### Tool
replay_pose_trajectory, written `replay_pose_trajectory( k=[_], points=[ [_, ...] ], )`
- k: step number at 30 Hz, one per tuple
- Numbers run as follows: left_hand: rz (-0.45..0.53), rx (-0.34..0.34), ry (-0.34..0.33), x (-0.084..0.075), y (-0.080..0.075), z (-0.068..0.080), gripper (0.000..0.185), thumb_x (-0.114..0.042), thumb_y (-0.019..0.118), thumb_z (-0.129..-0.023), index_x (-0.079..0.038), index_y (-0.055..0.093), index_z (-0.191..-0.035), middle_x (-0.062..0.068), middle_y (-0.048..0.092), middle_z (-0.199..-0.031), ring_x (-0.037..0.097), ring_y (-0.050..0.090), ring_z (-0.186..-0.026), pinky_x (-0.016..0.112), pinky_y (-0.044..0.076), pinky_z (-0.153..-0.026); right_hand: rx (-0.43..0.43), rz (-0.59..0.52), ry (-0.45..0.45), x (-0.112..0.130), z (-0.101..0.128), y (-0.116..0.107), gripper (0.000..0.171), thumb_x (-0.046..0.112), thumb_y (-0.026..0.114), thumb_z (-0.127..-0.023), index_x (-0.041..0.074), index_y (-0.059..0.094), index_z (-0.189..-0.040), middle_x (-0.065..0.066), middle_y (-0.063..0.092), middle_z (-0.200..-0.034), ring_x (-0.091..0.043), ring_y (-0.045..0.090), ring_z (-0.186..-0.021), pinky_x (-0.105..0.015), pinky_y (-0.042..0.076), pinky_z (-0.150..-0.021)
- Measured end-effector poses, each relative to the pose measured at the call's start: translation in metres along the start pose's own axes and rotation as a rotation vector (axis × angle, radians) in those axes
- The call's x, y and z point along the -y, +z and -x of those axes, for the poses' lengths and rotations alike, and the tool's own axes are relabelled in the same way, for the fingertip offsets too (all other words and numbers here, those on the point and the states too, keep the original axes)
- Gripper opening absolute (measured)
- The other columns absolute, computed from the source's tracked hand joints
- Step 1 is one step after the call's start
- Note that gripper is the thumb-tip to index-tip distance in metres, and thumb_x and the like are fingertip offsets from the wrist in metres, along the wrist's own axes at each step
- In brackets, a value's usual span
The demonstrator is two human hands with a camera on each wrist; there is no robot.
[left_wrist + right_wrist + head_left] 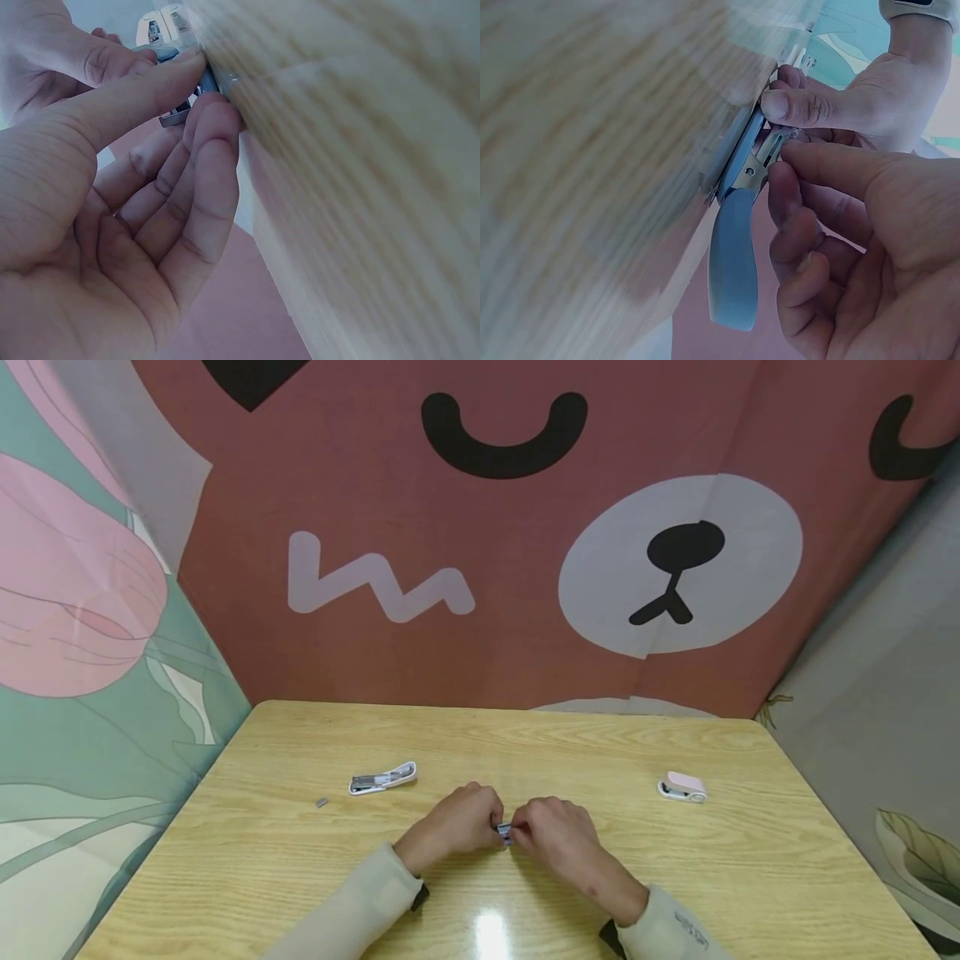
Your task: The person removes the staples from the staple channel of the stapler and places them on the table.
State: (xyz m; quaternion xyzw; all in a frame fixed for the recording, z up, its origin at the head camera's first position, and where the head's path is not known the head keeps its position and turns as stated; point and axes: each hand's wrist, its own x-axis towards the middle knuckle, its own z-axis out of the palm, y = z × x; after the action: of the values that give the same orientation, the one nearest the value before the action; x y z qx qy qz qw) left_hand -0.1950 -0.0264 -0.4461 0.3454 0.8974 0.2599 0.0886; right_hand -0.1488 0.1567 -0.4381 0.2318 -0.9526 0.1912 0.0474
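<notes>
Red-brown cloth (517, 527) with a bear face printed on it hangs behind a wood-grained worktop (225, 877). Roughly midway between the worktop's left and right edges is a blue stapler (504, 833), held low between both hands; whether it touches the wood I cannot tell. Its cover (733, 262) is swung away from the metal channel (750, 171). The left hand (468, 817) grips one end between thumb and fingers, and the right hand (558, 831) has its thumb and forefinger pinched at the channel, its other fingers curled. Further left, a white stapler (382, 778) lies slantwise, with a small grey staple strip (321, 802) just beside it, towards the worktop's left edge. Well to the right, near the right edge and towards the far right corner, sits a pink stapler (684, 787). Cream sleeves (356, 902) cover both forearms. Left of the worktop hangs a green curtain (45, 735) with pink flowers.
</notes>
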Motion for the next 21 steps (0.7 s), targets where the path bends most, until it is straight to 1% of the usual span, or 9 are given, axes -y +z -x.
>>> replay_pose_trajectory(
  k=[4,9,14,21],
  points=[
    [0.005,0.001,-0.002,-0.0014,-0.0016,0.0006,0.045,-0.011,0.09,-0.078,-0.016,0.052,-0.053,-0.015,0.038,-0.051,0.002,0.034,-0.048,0.019,0.029,-0.047,-0.003,-0.02,0.002,-0.0009,-0.0013,-0.0001,0.007,0.016,0.08,-0.091,0.016,0.08,-0.084,0.009,0.069,-0.076,-0.001,0.044,-0.054,-0.022,0.041,-0.045],
    [0.001,0.01,-0.015,-0.0021,-0.0013,0.0,0.044,-0.011,0.09,-0.079,-0.016,0.054,-0.053,-0.015,0.04,-0.05,0.001,0.034,-0.047,0.019,0.029,-0.047,-0.005,-0.02,0.006,-0.0011,-0.0026,-0.0007,0.009,0.016,0.079,-0.092,0.017,0.079,-0.083,0.01,0.068,-0.075,0.001,0.048,-0.057,-0.023,0.043,-0.048],
    [-0.014,0.015,-0.03,-0.002,0.0002,-0.0006,0.044,-0.012,0.091,-0.078,-0.017,0.055,-0.053,-0.015,0.042,-0.049,0.001,0.034,-0.046,0.018,0.031,-0.046,0.01,-0.047,0.013,-0.0013,-0.0035,-0.001,0.01,0.015,0.076,-0.094,0.016,0.078,-0.084,0.01,0.068,-0.074,0.001,0.049,-0.057,-0.023,0.044,-0.049],
    [0.001,0.015,-0.024,-0.0011,0.0002,-0.0006,0.046,-0.01,0.089,-0.08,-0.017,0.052,-0.053,-0.014,0.038,-0.048,0.0,0.031,-0.045,0.018,0.027,-0.045,0.016,-0.093,0.009,-0.0017,-0.0044,0.0006,0.011,0.013,0.073,-0.095,0.015,0.076,-0.084,0.01,0.066,-0.072,0.0,0.048,-0.054,-0.023,0.044,-0.047]
  ],
)
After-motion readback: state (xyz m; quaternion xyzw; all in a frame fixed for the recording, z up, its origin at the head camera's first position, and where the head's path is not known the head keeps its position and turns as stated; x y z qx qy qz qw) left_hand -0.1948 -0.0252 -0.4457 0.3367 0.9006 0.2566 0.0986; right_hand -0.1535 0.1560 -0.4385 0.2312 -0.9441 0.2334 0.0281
